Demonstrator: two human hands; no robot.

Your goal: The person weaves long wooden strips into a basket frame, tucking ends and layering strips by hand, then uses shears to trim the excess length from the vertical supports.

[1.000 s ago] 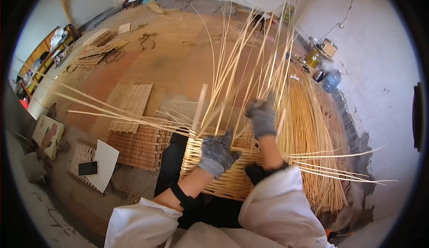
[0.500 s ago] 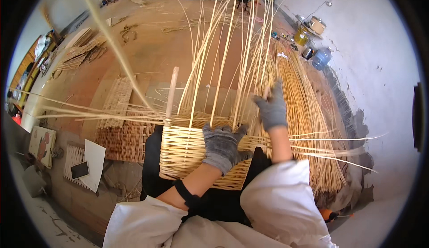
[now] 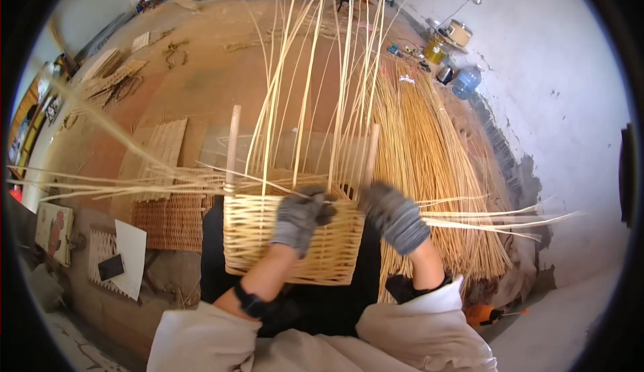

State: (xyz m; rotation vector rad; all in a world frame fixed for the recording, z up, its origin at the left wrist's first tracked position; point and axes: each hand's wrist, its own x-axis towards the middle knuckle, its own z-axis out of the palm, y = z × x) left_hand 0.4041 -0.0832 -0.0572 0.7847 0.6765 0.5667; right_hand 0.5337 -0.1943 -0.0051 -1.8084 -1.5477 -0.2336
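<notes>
A half-woven wicker basket rests on my lap, pale strands bound around its frame. Wooden posts stand at its corners, the left post and the right post. My left hand, in a grey glove, is closed at the top edge with a thin wicker strand running into its fingers. At the right corner my gloved right hand has its fingers curled beside the post; blur hides what they hold, if anything. Tall upright strands rise from the far side. Loose ends stick out to the left.
A large bundle of wicker rods lies right of the basket. Woven panels lie on the left, near a phone and a white sheet. Along the right wall stand a water bottle and a kettle.
My right hand has come down from above the rods to the basket's right corner, its fingers now curled. My left hand has closed at the top edge. The view has shifted slightly.
</notes>
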